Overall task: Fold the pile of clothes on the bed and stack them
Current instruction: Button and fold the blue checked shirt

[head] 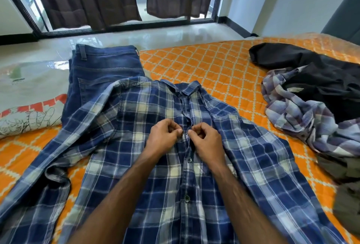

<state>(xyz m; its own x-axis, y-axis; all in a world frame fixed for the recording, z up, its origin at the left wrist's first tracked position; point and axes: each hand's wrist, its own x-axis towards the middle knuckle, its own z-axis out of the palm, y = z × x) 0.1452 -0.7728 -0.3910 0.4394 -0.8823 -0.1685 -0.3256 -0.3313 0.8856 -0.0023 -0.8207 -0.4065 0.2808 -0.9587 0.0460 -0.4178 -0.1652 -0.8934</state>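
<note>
**Plaid shirt laid out front-up, hands working the placket before folding**

Blue-and-white plaid cotton button-up shirt [152,146] lies spread front-up on the orange quilted bedspread with a cream lattice pattern [210,68], collar away from the person, sleeves splayed out to both sides. Flat and front-up so the button line is reachable.

Left hand [163,136] and right hand [206,138] meet at the placket about chest height, fingertips nearly touching. Both pinch the shirt's front edges, thumb against forefinger, other fingers curled in. Likely fastening a button here; the button itself is hidden under the fingers, so can't confirm. Two dark buttons lower down look already done up. Judgement: closing the front keeps the two panels from sliding apart once the shirt gets flipped and folded.

Folded dark blue denim jeans [101,72] sit just beyond the shirt's left shoulder, partly under it, probably the start of the stack.

Unfolded pile at right, well apart from the shirt: crumpled lilac-and-grey plaid garment [296,107], black fabric garment [311,64] behind it, olive-grey cloth [348,201] nearer the person.

White printed pillow with red-and-line artwork [29,117] at left edge.

Early in the task; most pieces unfolded.
</note>
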